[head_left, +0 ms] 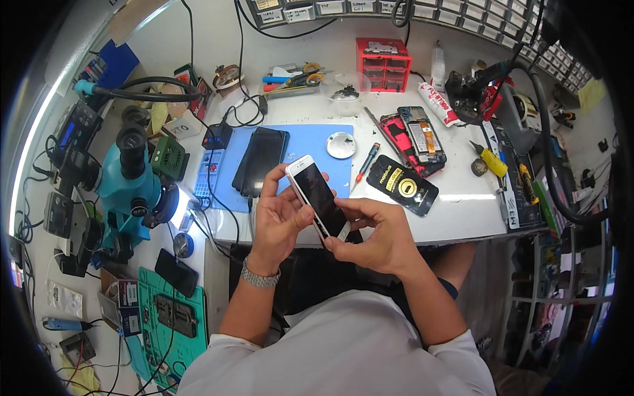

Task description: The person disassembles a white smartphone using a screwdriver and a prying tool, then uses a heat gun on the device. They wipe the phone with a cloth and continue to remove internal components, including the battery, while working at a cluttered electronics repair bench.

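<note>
A white smartphone (pixel 319 201) with a dark screen is held tilted above the bench's front edge. My left hand (pixel 281 214) wraps round its left side, thumb along the edge. At the lower end, my right hand (pixel 376 231) grips the phone with thumb and fingers. Behind it on the blue mat (pixel 310 142) lie dark phones (pixel 261 162) with a cable at their lower end, and a round metal dish (pixel 341 145). Right of the mat are a screwdriver (pixel 367 164), a black phone screen (pixel 403 185) with a yellow label, and an opened phone (pixel 422 135) beside a red-and-black part (pixel 401 142).
A blue microscope (pixel 132 178) stands at the left, near a green mat (pixel 152 310) bearing a dark phone (pixel 176 272). At the back are a red drawer box (pixel 383 65) and a clear tub (pixel 345 92). A yellow glue tube (pixel 492 160) lies at the right; cables cross the bench.
</note>
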